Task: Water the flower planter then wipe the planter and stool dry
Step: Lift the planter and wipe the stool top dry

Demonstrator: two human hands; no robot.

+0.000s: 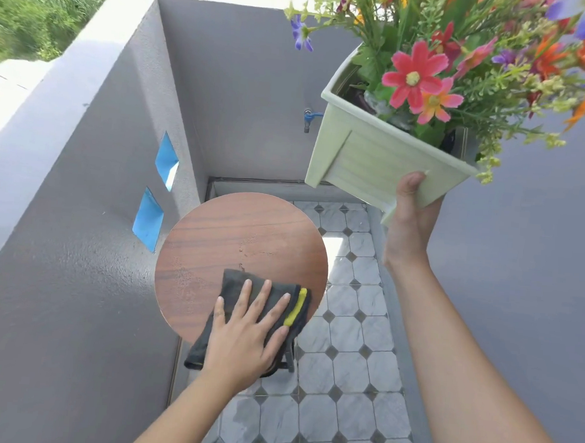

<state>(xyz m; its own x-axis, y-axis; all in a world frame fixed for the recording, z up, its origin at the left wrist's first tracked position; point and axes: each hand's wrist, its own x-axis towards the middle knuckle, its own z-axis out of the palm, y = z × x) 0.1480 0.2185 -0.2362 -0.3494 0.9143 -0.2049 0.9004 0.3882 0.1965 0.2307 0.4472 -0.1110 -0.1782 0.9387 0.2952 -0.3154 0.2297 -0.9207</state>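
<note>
The planter (373, 157) hangs tilted in the air, up and right of the stool (221, 237). My right hand (409, 221) has its grip closed on the lower corner, thumb on the wall. My left hand (246, 335) lies flat, fingers spread, pressing the cloth (266, 298) on the stool's near edge. Held one-handed and top-heavy with flowers (413, 74), the ribbed pale-green plastic box could slip or spill. The round wood-grain top shows droplets; the cloth is dark with a yellow stripe.

There is one round brown wood-grain stool (221, 237), one dark cloth with a yellow stripe (233, 281), one pale green rectangular plastic planter (383, 162), one blue wall tap (309, 118). There are two blue-lined square wall openings (166, 160) (148, 219) and two bare hands, the left hand (242, 341) and the right hand (409, 221).
</note>
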